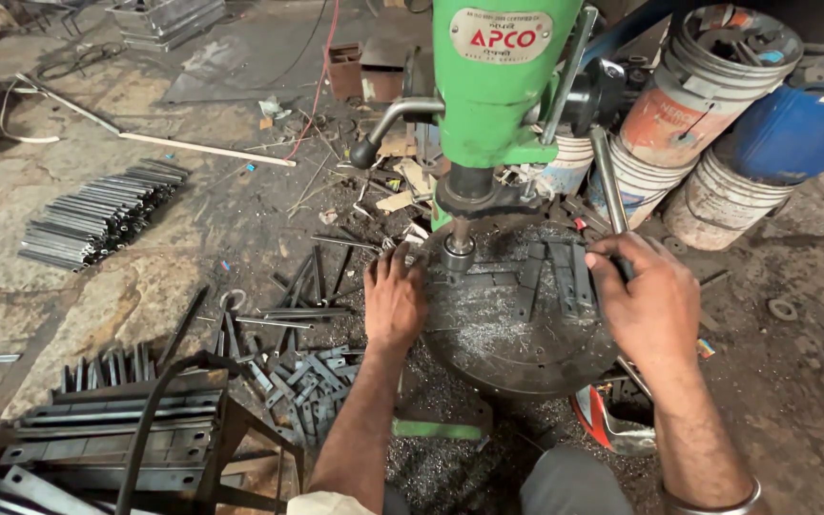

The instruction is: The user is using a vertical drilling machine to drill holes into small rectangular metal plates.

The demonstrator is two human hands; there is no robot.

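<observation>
Fingers of the left hand [394, 300] lie flat, open, pinning a metal strip [484, 279] on the round drill table [517, 367], right under the chuck [459, 254]. Right hand [643, 303] seems closed on the feed lever [610, 191]. Risk: the bit may snag the strip and spin it into those knuckles.

Bare forearms, a metal bangle [712, 503] on the right wrist, grey trousers [574, 482].
</observation>
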